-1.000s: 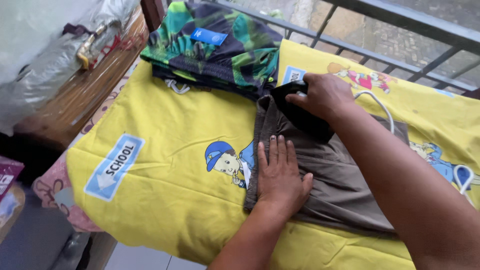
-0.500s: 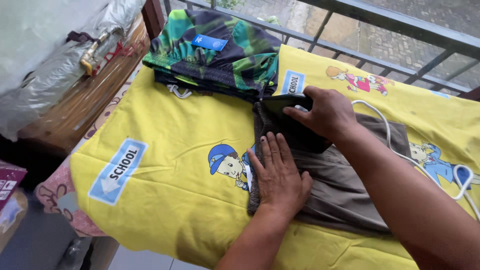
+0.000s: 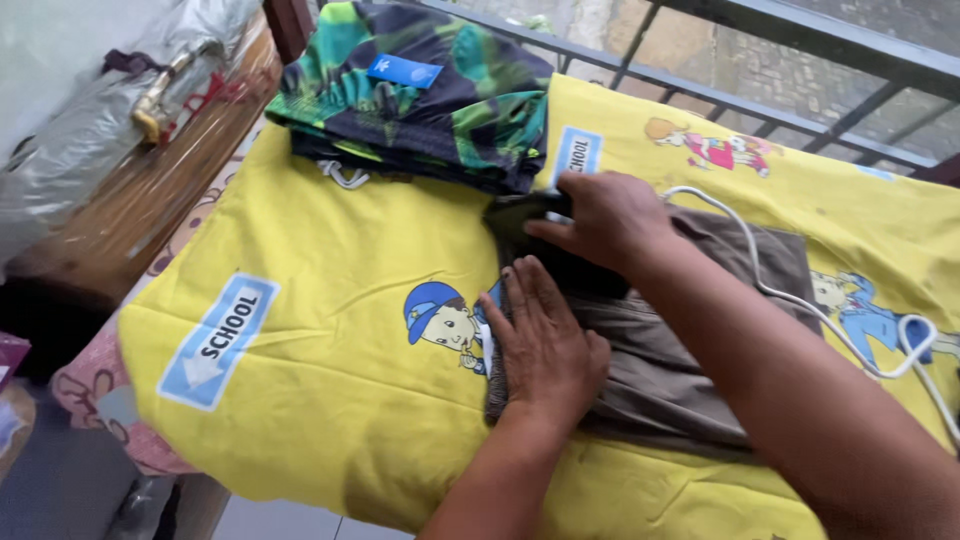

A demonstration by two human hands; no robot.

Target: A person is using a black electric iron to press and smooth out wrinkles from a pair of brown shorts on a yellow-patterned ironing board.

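My left hand (image 3: 545, 345) lies flat, fingers spread, pressing the brown shorts (image 3: 680, 350) on the yellow sheet (image 3: 330, 300). My right hand (image 3: 605, 220) curls around their dark far-left end, near the green clothes (image 3: 420, 95).

Matt brown cloth garment (image 3: 680, 370); printed yellow cotton sheet (image 3: 330, 400); metal railing (image 3: 800, 40).

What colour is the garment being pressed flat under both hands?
The folded cloth garment is greyish brown, with a darker, near-black band at its top end; the head view shows it.
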